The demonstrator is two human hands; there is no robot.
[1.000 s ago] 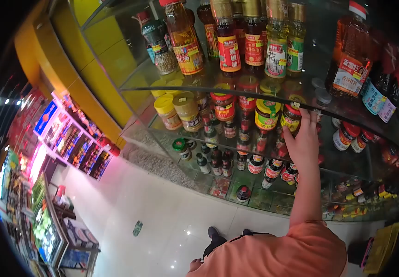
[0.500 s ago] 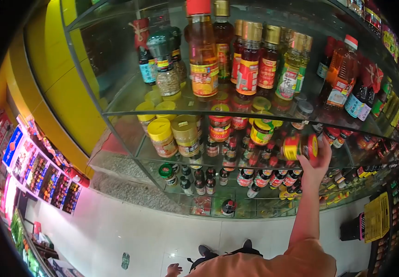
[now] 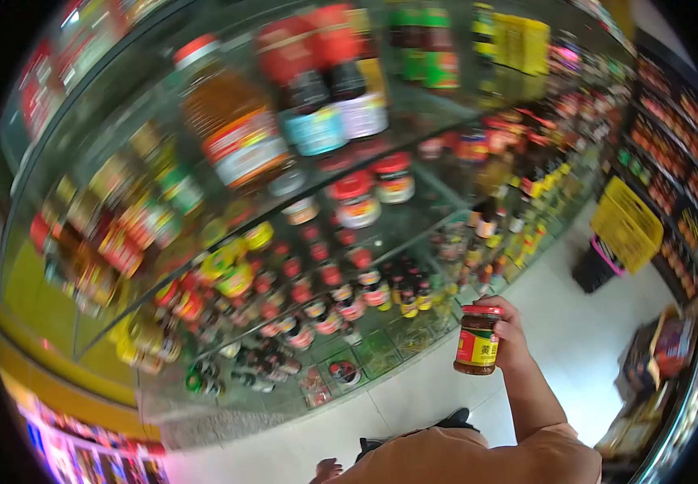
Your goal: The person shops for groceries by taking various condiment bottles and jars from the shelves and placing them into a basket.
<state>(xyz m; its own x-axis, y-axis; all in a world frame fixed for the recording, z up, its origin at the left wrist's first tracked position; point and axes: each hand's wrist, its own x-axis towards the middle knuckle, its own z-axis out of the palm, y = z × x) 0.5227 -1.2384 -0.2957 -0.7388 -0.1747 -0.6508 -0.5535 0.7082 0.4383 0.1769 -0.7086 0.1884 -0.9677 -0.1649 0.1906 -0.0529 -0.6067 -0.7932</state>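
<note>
My right hand (image 3: 511, 332) is closed around a small glass jar (image 3: 477, 340). It has a red lid, a red and yellow label with dark Chinese characters, and dark brown contents. I hold it upright over the pale floor, away from the shelves. My left hand (image 3: 329, 469) hangs low at the bottom edge, beside my body, with nothing visible in it and its fingers loosely apart.
Glass shelves (image 3: 413, 202) fill the left and middle, crowded with bottles. Two red-lidded jars (image 3: 355, 199) stand on a middle tier. A yellow crate (image 3: 626, 224) rests over a dark bin (image 3: 596, 264) at right. Packaged goods (image 3: 657, 355) sit lower right.
My right hand has drawn the jar out from the shelf and down, and now holds it upright. My view has swung right along the shelves. My left hand still hangs low.
</note>
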